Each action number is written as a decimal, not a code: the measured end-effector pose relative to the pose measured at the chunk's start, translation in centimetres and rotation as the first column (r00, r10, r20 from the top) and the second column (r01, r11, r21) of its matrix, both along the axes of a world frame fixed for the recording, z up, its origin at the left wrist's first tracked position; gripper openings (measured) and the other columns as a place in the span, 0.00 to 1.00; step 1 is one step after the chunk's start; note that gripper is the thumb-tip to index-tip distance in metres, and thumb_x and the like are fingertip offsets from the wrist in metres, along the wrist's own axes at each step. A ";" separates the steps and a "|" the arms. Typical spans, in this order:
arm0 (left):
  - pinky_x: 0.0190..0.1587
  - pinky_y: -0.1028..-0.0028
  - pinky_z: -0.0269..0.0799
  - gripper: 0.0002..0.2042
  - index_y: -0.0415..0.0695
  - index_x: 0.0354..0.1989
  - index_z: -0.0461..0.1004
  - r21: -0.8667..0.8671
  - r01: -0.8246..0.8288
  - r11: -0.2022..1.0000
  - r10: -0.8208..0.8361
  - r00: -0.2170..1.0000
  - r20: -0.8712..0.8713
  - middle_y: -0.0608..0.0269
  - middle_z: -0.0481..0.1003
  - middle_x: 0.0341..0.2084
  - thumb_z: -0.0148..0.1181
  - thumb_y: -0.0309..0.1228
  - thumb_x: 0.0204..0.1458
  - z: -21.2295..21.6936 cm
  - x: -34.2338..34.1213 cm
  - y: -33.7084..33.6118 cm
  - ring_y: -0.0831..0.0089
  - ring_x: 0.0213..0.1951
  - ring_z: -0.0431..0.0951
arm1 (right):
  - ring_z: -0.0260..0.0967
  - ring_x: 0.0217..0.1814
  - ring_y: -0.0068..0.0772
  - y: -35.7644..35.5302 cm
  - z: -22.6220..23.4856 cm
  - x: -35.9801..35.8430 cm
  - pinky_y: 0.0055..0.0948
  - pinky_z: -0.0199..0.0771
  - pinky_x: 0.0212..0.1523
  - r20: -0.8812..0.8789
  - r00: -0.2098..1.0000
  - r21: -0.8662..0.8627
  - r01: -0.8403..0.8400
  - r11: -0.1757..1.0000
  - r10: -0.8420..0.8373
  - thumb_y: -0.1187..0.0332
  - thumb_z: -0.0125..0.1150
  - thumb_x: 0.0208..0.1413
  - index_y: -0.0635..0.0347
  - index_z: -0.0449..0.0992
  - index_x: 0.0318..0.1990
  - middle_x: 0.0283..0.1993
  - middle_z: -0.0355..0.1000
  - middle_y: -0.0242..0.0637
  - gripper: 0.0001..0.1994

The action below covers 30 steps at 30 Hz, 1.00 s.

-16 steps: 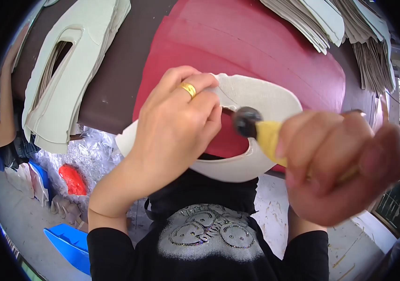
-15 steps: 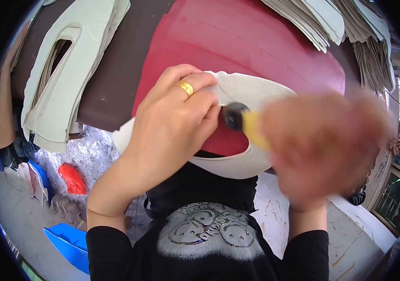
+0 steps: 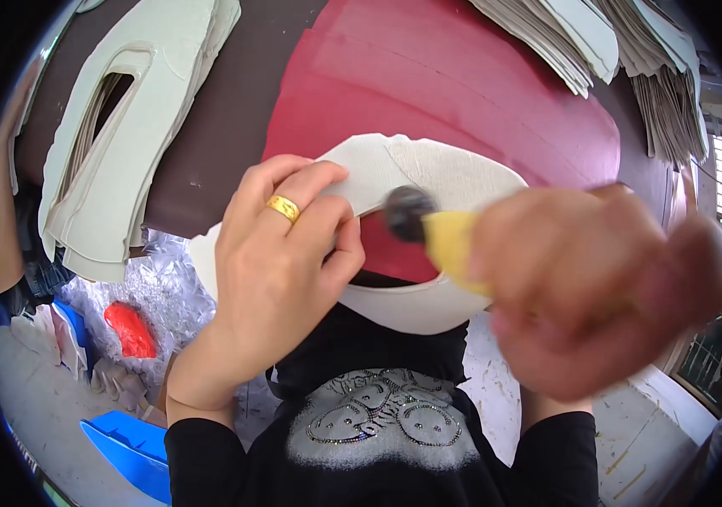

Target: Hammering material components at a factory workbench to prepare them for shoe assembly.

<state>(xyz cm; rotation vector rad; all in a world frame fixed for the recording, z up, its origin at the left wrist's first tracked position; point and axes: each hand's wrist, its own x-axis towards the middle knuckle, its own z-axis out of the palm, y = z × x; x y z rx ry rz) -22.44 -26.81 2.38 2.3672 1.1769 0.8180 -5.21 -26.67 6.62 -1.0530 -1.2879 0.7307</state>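
Plainly, both hands are busy around a pale curved piece [image 3: 454, 169], which lies in front of the person's body at the near edge of a red sheet [image 3: 462, 93], its rounded lower rim reaching toward the black shirt [image 3: 378, 469]. Bent fingers of the left hand [image 3: 281, 253], a gold-coloured ring [image 3: 283, 208] on one of them, grasp the left part of the piece, with the thumb and fingertips gathered beside its central opening, through which red shows. Closed tightly, the right hand [image 3: 597, 296] clenches a hammer-like tool [image 3: 454, 245] by its yellow grip; the tool's rounded dark head is over the opening, near its upper edge, though blur makes it impossible to tell whether it touches the piece. Beneath the red sheet spreads a brown tabletop [image 3: 234, 110], bearing a stack of pale slotted pieces [image 3: 146, 160] on the left and layered pale sheets [image 3: 559, 42] on the far right. Lower down on the left, a red bag [image 3: 130, 329] rests against shiny clear plastic [image 3: 179, 279], with a blue container [image 3: 129, 448] nearer the person, while a co-worker's arm [image 3: 6, 203] shows at the left edge
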 end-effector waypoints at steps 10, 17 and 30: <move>0.46 0.69 0.73 0.08 0.39 0.25 0.73 -0.052 -0.014 0.999 0.020 0.991 0.131 0.60 0.75 0.41 0.62 0.15 0.36 0.0 -0.9 -0.5 0.60 0.46 0.76 | 0.62 0.18 0.21 0.3 0.6 -1.1 0.28 0.69 0.23 0.051 0.999 -0.036 -0.002 0.999 0.004 0.76 0.43 0.62 0.59 0.69 0.44 0.21 0.65 0.29 0.08; 0.45 0.68 0.73 0.07 0.39 0.26 0.73 0.059 0.130 0.990 -0.138 0.976 0.167 0.60 0.74 0.41 0.62 0.16 0.38 -1.2 5.2 0.2 0.60 0.46 0.76 | 0.61 0.19 0.18 -3.2 4.3 9.2 0.24 0.65 0.22 0.113 0.993 0.181 0.023 0.983 -0.044 0.63 0.31 0.68 0.54 0.70 0.50 0.19 0.65 0.28 0.17; 0.44 0.70 0.72 0.08 0.41 0.27 0.73 0.114 0.083 0.990 -0.079 0.996 -0.038 0.61 0.74 0.42 0.62 0.18 0.37 0.0 6.5 -0.9 0.64 0.43 0.75 | 0.55 0.14 0.19 -2.2 0.3 6.3 0.24 0.63 0.22 0.070 0.956 0.076 0.280 0.957 -0.285 0.59 0.33 0.71 0.55 0.66 0.38 0.16 0.58 0.28 0.16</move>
